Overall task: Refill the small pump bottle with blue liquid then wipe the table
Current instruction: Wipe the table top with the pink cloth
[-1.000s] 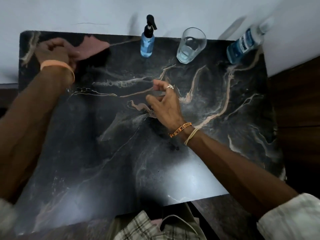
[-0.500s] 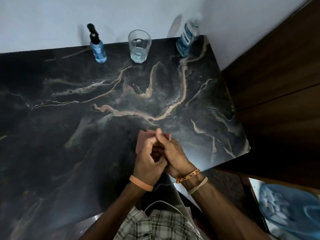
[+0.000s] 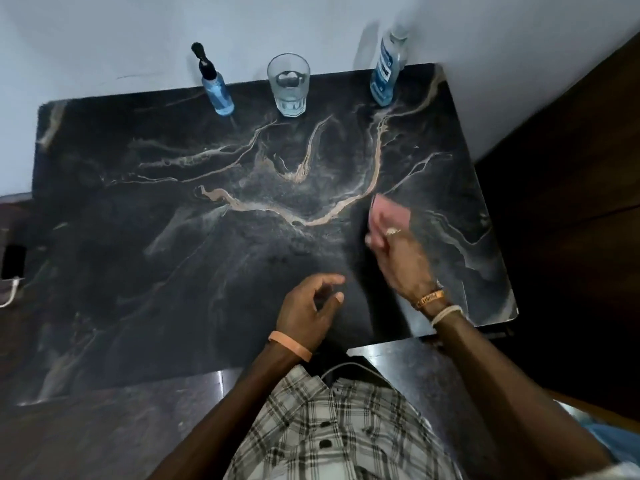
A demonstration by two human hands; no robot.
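Tabletop [image 3: 138, 237]: black polished stone-look slab, tan/cream veins branching across it, rect. w/ rounded corners, glossy glare along the near edge.

Back row against the white wall [image 3: 104, 36], L to R, all upright and apart:
- small pump bottle [image 3: 216, 88]: slim clear cylinder, blue liquid filling most of the body, black pump head.
- glass tumbler [image 3: 289, 85]: clear, faceted base, a little clear liquid at the bottom.
- mouthwash bottle [image 3: 386, 69]: clear plastic, blue label, blue liquid low in the body, near the back-right corner.

Right hand [image 3: 403, 258]: on the right side of the slab, fingers over a pink cloth [image 3: 389, 214], holding it down on the surface. Cloth is flat, roughly rect., soft-edged. Motion blur, so exact finger lie not readable. Ring on one finger, orange band plus white thread at the wrist.

Left hand [image 3: 306, 306]: near the front edge, fingers loosely curled, narrow gap to the thumb, holds nothing. Flat orange wristband [image 3: 290, 345].

Misc: checked shirt [image 3: 332, 427] at the bottom; dark phone [image 3: 13, 261] w/ white cable [image 3: 10, 292] at the far left edge, off the slab.
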